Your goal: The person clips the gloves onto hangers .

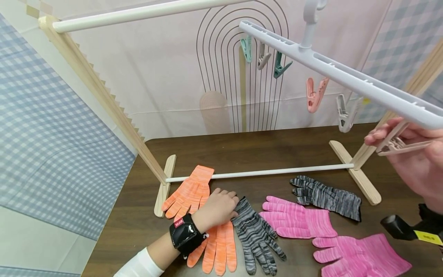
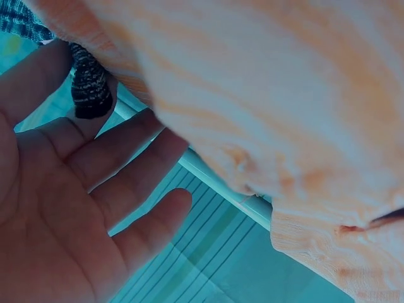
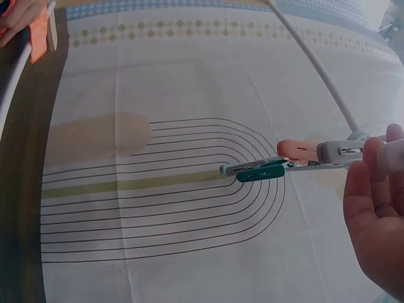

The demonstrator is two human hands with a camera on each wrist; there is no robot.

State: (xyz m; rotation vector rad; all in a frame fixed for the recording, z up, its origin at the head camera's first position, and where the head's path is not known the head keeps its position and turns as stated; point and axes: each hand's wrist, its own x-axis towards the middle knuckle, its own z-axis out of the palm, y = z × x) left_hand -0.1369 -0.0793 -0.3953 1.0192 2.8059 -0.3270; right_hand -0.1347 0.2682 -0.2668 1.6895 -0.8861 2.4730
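Note:
My left hand [image 1: 219, 207] is over the table, pinching the cuff of a grey-and-black striped glove [image 1: 257, 238] between thumb and index finger. In the left wrist view, the dark cuff [image 2: 91, 95] shows between those fingers, the other fingers being spread. Two orange gloves lie beside this hand, one behind [image 1: 192, 190] and one in front [image 1: 219, 246]. My right hand [image 1: 413, 169] grips a pale pink clothespin [image 1: 396, 144] at the near end of a pale grey hanger bar [image 1: 332, 69]. Green, grey and pink clothespins [image 1: 315, 96] hang along the bar.
A wooden rack has a left post [image 1: 104, 96], a white top rod [image 1: 138, 17] and a low white rod [image 1: 277, 172]. On the brown table [image 1: 242, 148] lie two pink gloves [image 1: 297, 219] and another grey glove [image 1: 327, 196]. A patterned cloth [image 1: 166, 77] stands behind.

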